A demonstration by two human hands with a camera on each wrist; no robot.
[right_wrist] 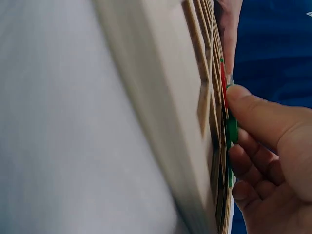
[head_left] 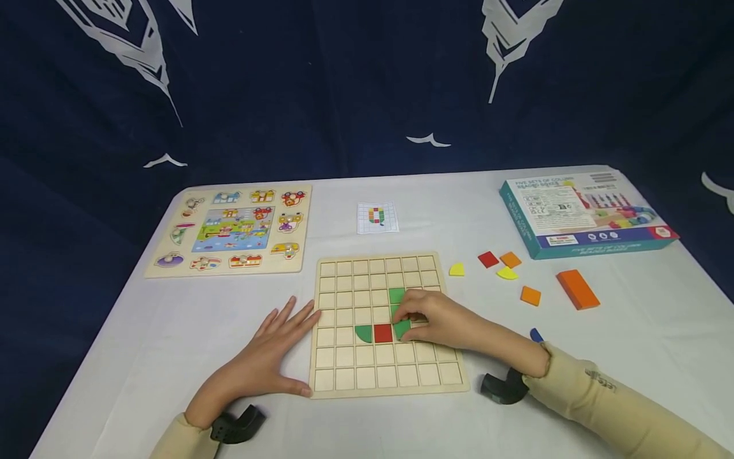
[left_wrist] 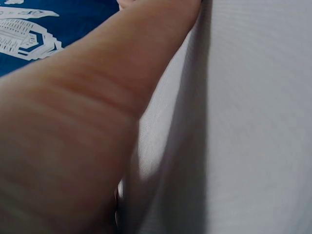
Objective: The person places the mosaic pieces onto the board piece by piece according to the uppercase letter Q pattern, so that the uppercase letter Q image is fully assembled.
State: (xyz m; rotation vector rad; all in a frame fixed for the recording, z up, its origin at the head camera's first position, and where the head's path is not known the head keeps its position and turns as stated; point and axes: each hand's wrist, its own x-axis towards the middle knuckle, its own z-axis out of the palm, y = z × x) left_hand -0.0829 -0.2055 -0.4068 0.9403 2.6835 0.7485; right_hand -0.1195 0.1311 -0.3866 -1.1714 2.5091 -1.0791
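Observation:
A wooden grid board (head_left: 338, 377) lies flat in front of me. At its left edge my left hand (head_left: 266, 357) rests with spread fingers, thumb and fingertips touching the border. Over the board, my right hand (head_left: 441, 319) pinches a green piece (head_left: 402, 329) between thumb and fingers, at the cell right of a red square (head_left: 382, 333). The right wrist view has the same green piece (right_wrist: 232, 127) edge-on near the grid. Left of the red square sits a green quarter-round piece (head_left: 364, 333). A green square (head_left: 397, 295) is higher up; another below it is partly hidden by fingers.
Beyond the board lies a pattern card (head_left: 377, 218). A picture puzzle board (head_left: 304, 229) is at far left, a teal box (head_left: 518, 220) at far right. Loose yellow, red and orange pieces (head_left: 530, 296), an orange block (head_left: 578, 289) and a blue piece (head_left: 536, 335) lie right.

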